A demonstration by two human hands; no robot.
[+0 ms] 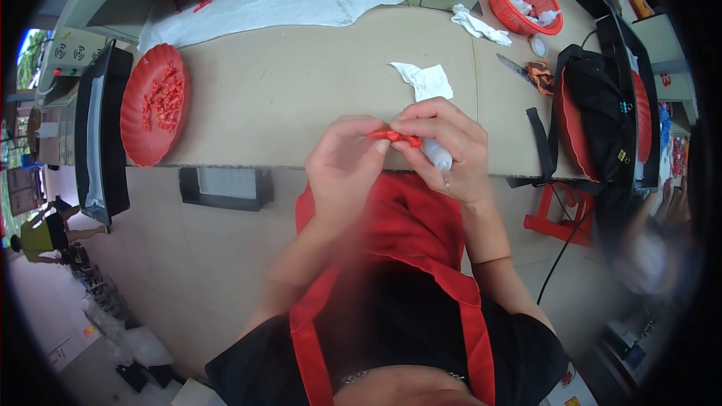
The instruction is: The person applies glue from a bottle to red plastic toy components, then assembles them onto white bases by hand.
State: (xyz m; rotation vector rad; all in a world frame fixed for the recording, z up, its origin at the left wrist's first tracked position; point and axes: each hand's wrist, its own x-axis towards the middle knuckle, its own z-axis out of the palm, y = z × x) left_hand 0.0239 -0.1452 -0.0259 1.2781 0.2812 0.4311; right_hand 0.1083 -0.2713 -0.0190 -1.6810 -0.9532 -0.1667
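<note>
Near the front edge of the table, both hands pinch a small, knobbly red piece (395,136). The fingertips of my left hand (340,162) grip its left end, and my right hand (460,146) takes it from the other side. Against the palm, under its curled fingers, my right hand also keeps a small whitish squeeze bottle (436,154), slanting down to the right; its upper part is hidden. What the red piece is exactly, I cannot make out. Just beyond my right hand lies a crumpled white cloth (427,81).
At the left, a red scalloped tray (132,116) holds many red pieces. Scissors (515,68) lie at the right, near a red basket (538,26) and a black bag (590,98). More red pieces rest on a white sheet (278,7) at the back. A red stool (558,218) stands below.
</note>
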